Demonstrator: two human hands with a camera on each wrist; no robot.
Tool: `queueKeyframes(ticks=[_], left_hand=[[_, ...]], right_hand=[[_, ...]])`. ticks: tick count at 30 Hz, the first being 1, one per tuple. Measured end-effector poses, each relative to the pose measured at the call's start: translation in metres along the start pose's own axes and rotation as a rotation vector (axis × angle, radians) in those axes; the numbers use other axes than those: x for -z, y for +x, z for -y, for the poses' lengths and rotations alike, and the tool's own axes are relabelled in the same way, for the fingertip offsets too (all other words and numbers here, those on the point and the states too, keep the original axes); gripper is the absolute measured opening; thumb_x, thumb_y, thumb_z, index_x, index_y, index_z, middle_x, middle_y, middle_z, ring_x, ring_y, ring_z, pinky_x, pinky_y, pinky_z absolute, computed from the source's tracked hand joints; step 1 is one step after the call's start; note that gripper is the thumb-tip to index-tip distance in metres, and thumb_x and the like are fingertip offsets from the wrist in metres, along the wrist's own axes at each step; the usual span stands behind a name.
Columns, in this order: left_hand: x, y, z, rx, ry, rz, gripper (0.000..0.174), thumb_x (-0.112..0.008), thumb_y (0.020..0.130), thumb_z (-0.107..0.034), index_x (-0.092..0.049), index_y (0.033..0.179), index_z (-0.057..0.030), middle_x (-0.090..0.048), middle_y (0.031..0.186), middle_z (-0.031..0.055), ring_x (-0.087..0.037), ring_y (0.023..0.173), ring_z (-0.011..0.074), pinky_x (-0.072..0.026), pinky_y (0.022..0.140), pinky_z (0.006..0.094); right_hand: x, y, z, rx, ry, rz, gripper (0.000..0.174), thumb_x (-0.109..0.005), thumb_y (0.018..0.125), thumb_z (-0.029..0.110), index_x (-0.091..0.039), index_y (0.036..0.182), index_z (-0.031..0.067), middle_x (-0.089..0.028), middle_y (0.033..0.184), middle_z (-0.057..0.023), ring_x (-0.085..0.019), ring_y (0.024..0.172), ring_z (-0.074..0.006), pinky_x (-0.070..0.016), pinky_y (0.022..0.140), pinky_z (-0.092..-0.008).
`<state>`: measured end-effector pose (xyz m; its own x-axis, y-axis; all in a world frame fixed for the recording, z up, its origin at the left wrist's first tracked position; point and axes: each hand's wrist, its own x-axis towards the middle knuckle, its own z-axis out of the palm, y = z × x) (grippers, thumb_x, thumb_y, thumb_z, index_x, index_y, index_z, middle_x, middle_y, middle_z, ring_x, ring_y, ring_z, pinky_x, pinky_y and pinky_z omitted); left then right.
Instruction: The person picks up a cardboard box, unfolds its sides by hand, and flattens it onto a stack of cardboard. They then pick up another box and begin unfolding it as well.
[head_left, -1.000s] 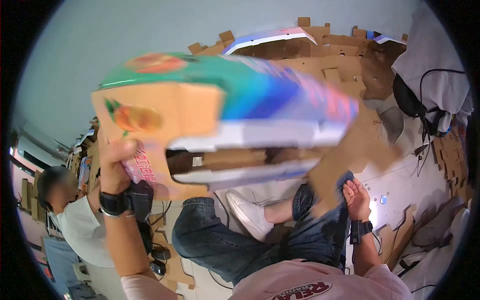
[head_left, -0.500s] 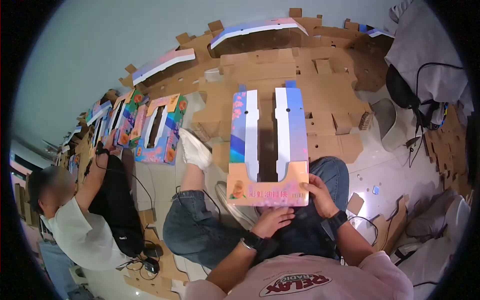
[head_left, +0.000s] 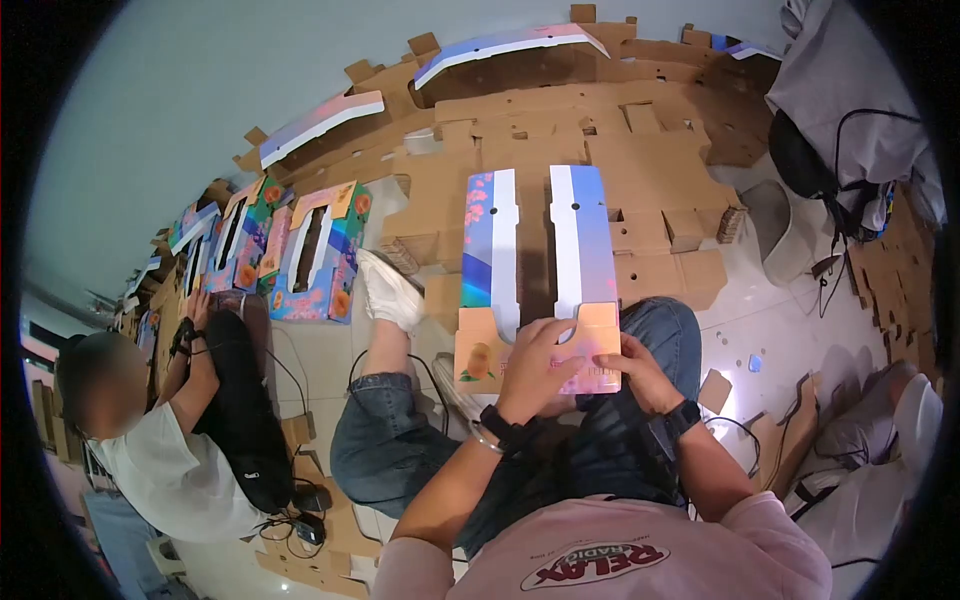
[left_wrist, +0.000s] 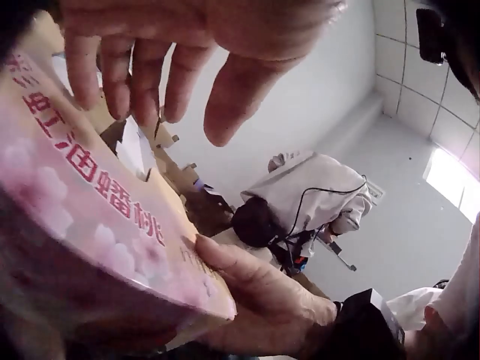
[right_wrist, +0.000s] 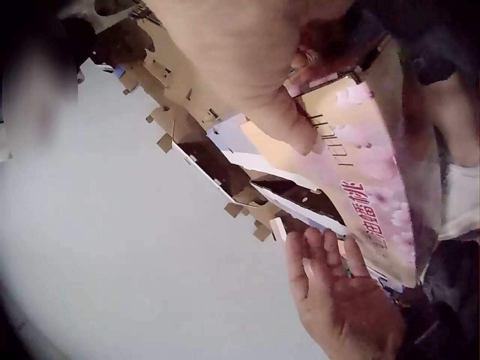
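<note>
At the centre of the head view lies the box (head_left: 585, 235), blue and violet with white strips along a long dark opening (head_left: 536, 255) and an orange panel (head_left: 480, 362) across its lower end. The right hand (head_left: 643, 375) grips that end's right corner, thumb on the panel, while the left hand (head_left: 535, 375) is open, fingers extended, gripping nothing. The left wrist view shows red lettering (left_wrist: 90, 161) that the left hand mostly covers in the head view, and a bright window (left_wrist: 454, 178) at right.

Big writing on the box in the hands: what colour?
The writing is pinkish red, clearest in the left wrist view.
</note>
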<state>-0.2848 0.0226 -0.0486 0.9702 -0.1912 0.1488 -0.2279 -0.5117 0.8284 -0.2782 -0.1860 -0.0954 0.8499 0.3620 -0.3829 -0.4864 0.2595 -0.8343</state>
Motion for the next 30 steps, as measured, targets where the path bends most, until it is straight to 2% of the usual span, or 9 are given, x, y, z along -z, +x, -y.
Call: queueKeyframes(ticks=[3, 7, 10, 13, 17, 19, 23, 25, 30], left_hand=[[-0.015, 0.015, -0.005, -0.105, 0.114, 0.052, 0.062, -0.074, 0.075, -0.022, -0.051, 0.128, 0.0019, -0.053, 0.124, 0.0168, -0.047, 0.119, 0.035, -0.039, 0.1, 0.0413], [-0.031, 0.038, 0.001, -0.239, 0.184, 0.038, 0.066, -0.075, 0.072, -0.026, -0.051, 0.127, 0.0026, -0.053, 0.122, 0.0171, -0.047, 0.118, 0.0356, -0.0379, 0.101, 0.041], [-0.036, 0.053, -0.009, -0.211, 0.365, 0.131, 0.065, -0.077, 0.067, -0.033, -0.056, 0.119, -0.0002, -0.055, 0.119, 0.0159, -0.049, 0.114, 0.0341, -0.0403, 0.093, 0.0434], [-0.04, 0.063, -0.027, 0.009, 0.588, 0.23, 0.055, -0.077, 0.063, -0.039, -0.063, 0.104, -0.0044, -0.062, 0.106, 0.0128, -0.056, 0.106, 0.0302, -0.0404, 0.082, 0.0426], [-0.055, 0.064, -0.01, 0.003, 0.723, 0.342, 0.03, -0.075, 0.062, -0.036, -0.069, 0.078, -0.0107, -0.067, 0.079, 0.0086, -0.064, 0.077, 0.0274, -0.0399, 0.071, 0.043], [-0.059, 0.056, -0.002, -0.035, 0.7, 0.284, 0.017, -0.073, 0.061, -0.029, -0.069, 0.063, -0.0128, -0.066, 0.066, 0.009, -0.063, 0.064, 0.028, -0.0403, 0.066, 0.0442], [-0.056, 0.057, 0.002, -0.002, 0.655, 0.24, 0.016, -0.072, 0.06, -0.027, -0.067, 0.061, -0.012, -0.064, 0.063, 0.0098, -0.063, 0.066, 0.0289, -0.0412, 0.065, 0.0435], [-0.048, 0.062, -0.001, 0.004, 0.532, 0.206, 0.018, -0.071, 0.061, -0.025, -0.071, 0.065, -0.0078, -0.066, 0.067, 0.0128, -0.064, 0.068, 0.0301, -0.0434, 0.066, 0.0437], [-0.046, 0.068, -0.001, 0.039, 0.425, 0.128, 0.016, -0.071, 0.059, -0.023, -0.066, 0.057, -0.0085, -0.062, 0.06, 0.0124, -0.061, 0.062, 0.0319, -0.0441, 0.059, 0.0428]], right_hand=[[-0.001, 0.003, 0.002, 0.002, 0.025, 0.043, 0.058, -0.07, 0.082, 0.016, -0.046, 0.131, -0.003, -0.058, 0.12, -0.01, -0.055, 0.112, -0.0188, -0.0383, 0.102, -0.0313], [0.008, 0.008, -0.012, 0.058, 0.013, 0.016, 0.058, -0.068, 0.082, 0.013, -0.043, 0.132, -0.0027, -0.058, 0.119, -0.0098, -0.055, 0.112, -0.0203, -0.0412, 0.099, -0.0311], [0.008, 0.006, -0.01, 0.016, 0.027, 0.008, 0.059, -0.068, 0.08, 0.007, -0.042, 0.132, -0.0023, -0.057, 0.121, -0.0104, -0.055, 0.112, -0.0202, -0.0434, 0.098, -0.0321], [0.001, 0.004, -0.006, 0.001, 0.047, 0.063, 0.063, -0.071, 0.076, 0.002, -0.041, 0.131, -0.0016, -0.055, 0.124, -0.0119, -0.053, 0.115, -0.0208, -0.0441, 0.099, -0.0336], [0.003, 0.01, -0.013, -0.048, 0.034, 0.041, 0.066, -0.072, 0.073, -0.002, -0.04, 0.131, -0.0025, -0.053, 0.125, -0.0123, -0.053, 0.117, -0.0218, -0.0449, 0.099, -0.034], [0.004, 0.01, -0.017, -0.036, 0.007, 0.068, 0.069, -0.072, 0.074, -0.001, -0.037, 0.134, -0.0038, -0.052, 0.128, -0.0129, -0.051, 0.12, -0.0228, -0.0432, 0.101, -0.0347], [0.007, 0.008, -0.022, -0.052, 0.087, 0.079, 0.078, -0.074, 0.074, 0.002, -0.031, 0.138, -0.0054, -0.046, 0.135, -0.0137, -0.044, 0.127, -0.0235, -0.0364, 0.108, -0.0363], [0.003, -0.001, -0.018, -0.021, 0.127, 0.084, 0.088, -0.077, 0.074, 0.006, -0.024, 0.144, -0.0044, -0.038, 0.142, -0.0152, -0.035, 0.135, -0.025, -0.0279, 0.113, -0.0374], [-0.007, -0.019, -0.022, 0.077, -0.025, 0.132, 0.097, -0.08, 0.073, 0.012, -0.019, 0.147, -0.002, -0.035, 0.145, -0.0168, -0.03, 0.138, -0.0249, -0.0223, 0.115, -0.037]])
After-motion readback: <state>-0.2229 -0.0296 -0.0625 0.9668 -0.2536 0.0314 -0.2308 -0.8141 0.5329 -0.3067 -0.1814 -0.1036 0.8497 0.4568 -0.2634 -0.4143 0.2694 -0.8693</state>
